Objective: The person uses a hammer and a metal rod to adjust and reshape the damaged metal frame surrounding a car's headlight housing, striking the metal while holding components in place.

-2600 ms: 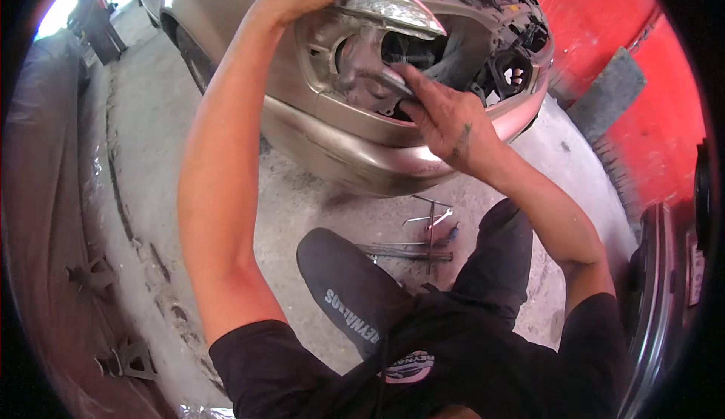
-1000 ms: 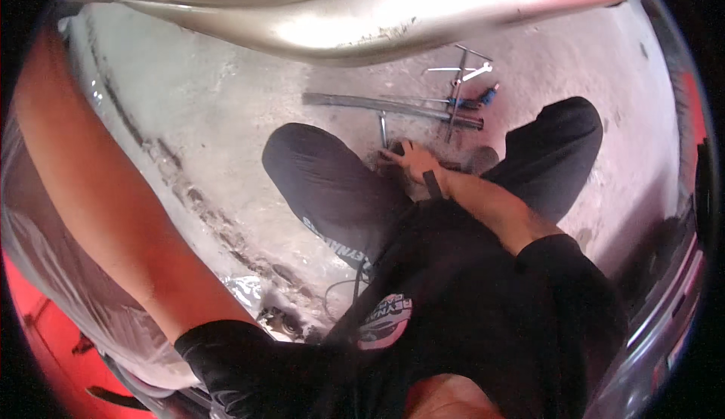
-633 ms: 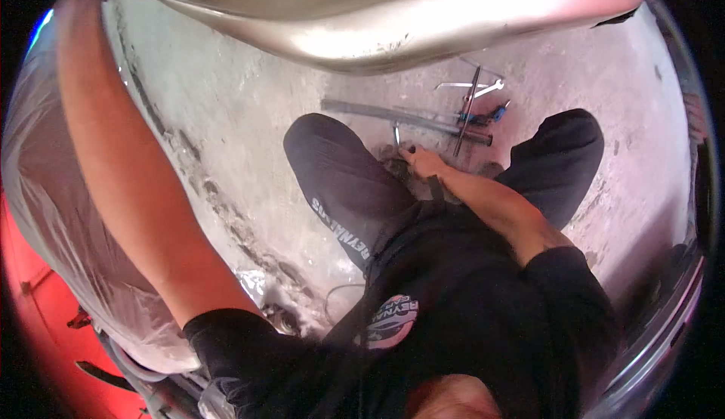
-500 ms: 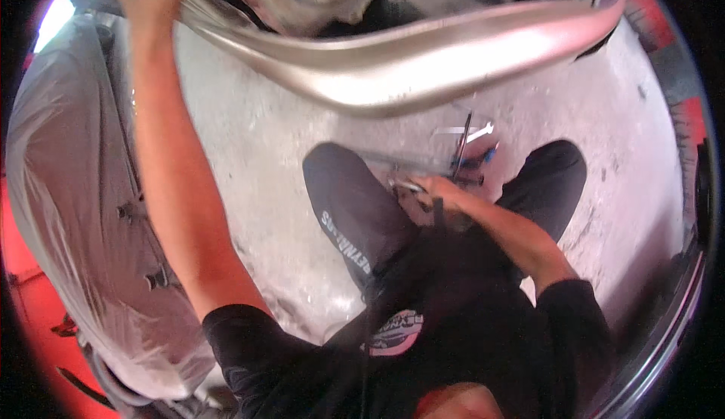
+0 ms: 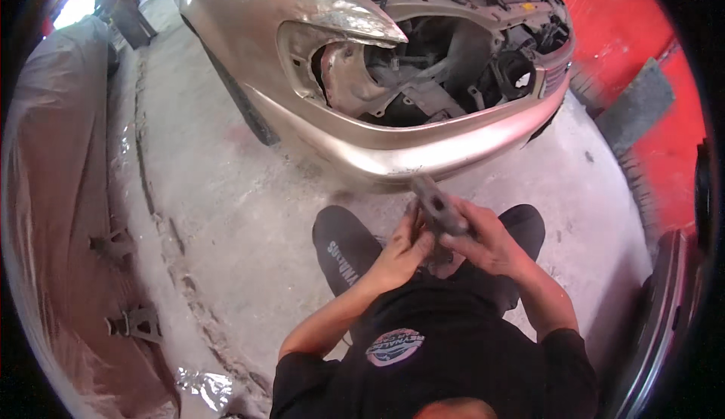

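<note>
Dark grey, metal-looking chunk (image 5: 436, 204) in the person's two hands right now, up over the lap and between the knees, with a hole or hollow showing in its face. Its upper end pokes out past the fingers toward the bumper (image 5: 400, 158); the lower part is hidden by the hands, so I can't tell its full shape. Right hand (image 5: 485, 239) is mostly closed, wrapped around its right side with the thumb laid over it. Left hand (image 5: 402, 256) has its fingers curled in close on the other side, pretty much closed too, but I honestly can't tell if it's gripping or just touching.

Past the hands sits a beige-gold car (image 5: 260, 52), front corner toward the person, headlight opening bare and a shiny scuffed patch (image 5: 351, 17) on the fender tip above it. Along the left edge of the concrete floor (image 5: 226, 215) there's a big draped sheet (image 5: 57, 192), plus some crumpled shiny plastic (image 5: 205, 386) near the floor's lower left corner. Red wall (image 5: 604, 11) over by the right edge, with a grey panel (image 5: 637, 105) leaning there.
</note>
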A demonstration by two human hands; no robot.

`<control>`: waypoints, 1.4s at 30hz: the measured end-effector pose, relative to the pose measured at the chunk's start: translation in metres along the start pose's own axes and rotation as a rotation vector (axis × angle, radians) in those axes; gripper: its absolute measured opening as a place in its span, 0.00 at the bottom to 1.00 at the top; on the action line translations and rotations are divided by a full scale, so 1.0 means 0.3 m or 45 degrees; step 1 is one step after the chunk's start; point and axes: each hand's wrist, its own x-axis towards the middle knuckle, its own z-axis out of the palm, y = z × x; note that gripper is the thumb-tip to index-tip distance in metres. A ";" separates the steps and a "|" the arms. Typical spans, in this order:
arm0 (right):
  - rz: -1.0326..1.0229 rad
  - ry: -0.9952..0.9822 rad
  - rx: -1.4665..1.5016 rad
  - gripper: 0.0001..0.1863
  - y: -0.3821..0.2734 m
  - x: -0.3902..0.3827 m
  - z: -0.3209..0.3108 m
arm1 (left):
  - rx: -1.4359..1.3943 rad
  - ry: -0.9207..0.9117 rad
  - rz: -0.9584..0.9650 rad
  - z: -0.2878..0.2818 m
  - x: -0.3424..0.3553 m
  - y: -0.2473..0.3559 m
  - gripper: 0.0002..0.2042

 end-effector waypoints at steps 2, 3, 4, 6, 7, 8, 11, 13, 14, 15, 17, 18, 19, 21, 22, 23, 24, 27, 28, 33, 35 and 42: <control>-0.079 0.103 -0.234 0.31 -0.062 0.066 0.025 | -0.266 0.030 -0.054 -0.026 0.031 -0.014 0.30; -0.119 0.154 -0.352 0.31 -0.085 0.086 0.037 | -0.352 0.013 -0.065 -0.036 0.047 -0.003 0.30; -0.127 0.187 -0.430 0.31 -0.099 0.095 0.047 | -0.445 -0.008 -0.078 -0.051 0.066 -0.001 0.30; -0.143 0.235 -0.580 0.30 -0.128 0.117 0.071 | -0.542 -0.087 -0.071 -0.074 0.075 0.032 0.29; -0.047 0.248 -0.695 0.30 -0.165 0.126 0.078 | -0.603 -0.101 -0.070 -0.076 0.084 0.015 0.28; 0.049 0.256 -0.797 0.30 -0.227 0.132 0.093 | -0.658 -0.106 -0.077 -0.077 0.084 0.011 0.27; -0.102 0.398 -1.051 0.29 -0.259 0.144 0.065 | -1.058 -0.113 -0.174 -0.064 0.079 0.093 0.26; -0.063 0.575 -0.870 0.27 -0.304 0.133 0.059 | -1.261 -0.111 -0.189 -0.070 0.099 0.134 0.26; -0.165 0.734 -0.964 0.21 -0.292 0.123 0.031 | -1.305 -0.129 -0.168 -0.059 0.122 0.114 0.26; -0.131 0.846 -0.915 0.18 -0.294 0.114 0.008 | -1.355 -0.137 -0.142 -0.054 0.142 0.113 0.26; 0.023 0.970 -0.756 0.19 -0.278 0.085 -0.017 | -1.293 -0.057 0.058 -0.048 0.214 0.142 0.25; 0.142 0.988 -0.655 0.22 -0.251 0.069 -0.026 | -1.264 -0.019 0.162 -0.051 0.253 0.182 0.24; 0.261 1.008 -0.552 0.24 -0.239 0.057 -0.028 | -1.290 -0.010 0.139 -0.060 0.273 0.228 0.19; 0.389 0.892 -0.335 0.23 -0.272 0.064 0.013 | -1.458 0.040 0.136 -0.085 0.341 0.264 0.18; 0.517 0.822 -0.078 0.23 -0.300 0.057 0.022 | -1.542 0.059 0.132 -0.091 0.380 0.280 0.17; 0.519 0.813 0.035 0.24 -0.307 0.052 0.021 | -1.575 0.055 0.176 -0.103 0.429 0.254 0.18; 0.381 0.853 0.060 0.24 -0.323 0.060 0.027 | -1.594 0.074 0.148 -0.119 0.464 0.252 0.18; -0.015 0.859 0.054 0.25 -0.412 0.103 0.061 | -1.696 0.099 0.089 -0.169 0.575 0.231 0.17; 0.039 0.814 -0.058 0.25 -0.401 0.096 0.077 | -1.748 0.088 0.110 -0.176 0.605 0.215 0.17; 0.184 0.726 -0.598 0.26 -0.317 0.045 0.138 | -1.870 0.102 0.351 -0.154 0.657 0.281 0.18; 0.356 0.761 -0.411 0.25 -0.319 0.047 0.143 | -1.885 0.073 0.445 -0.155 0.654 0.307 0.19; 0.024 0.659 -0.913 0.27 -0.283 0.078 0.106 | -1.934 -0.095 0.613 -0.185 0.643 0.322 0.27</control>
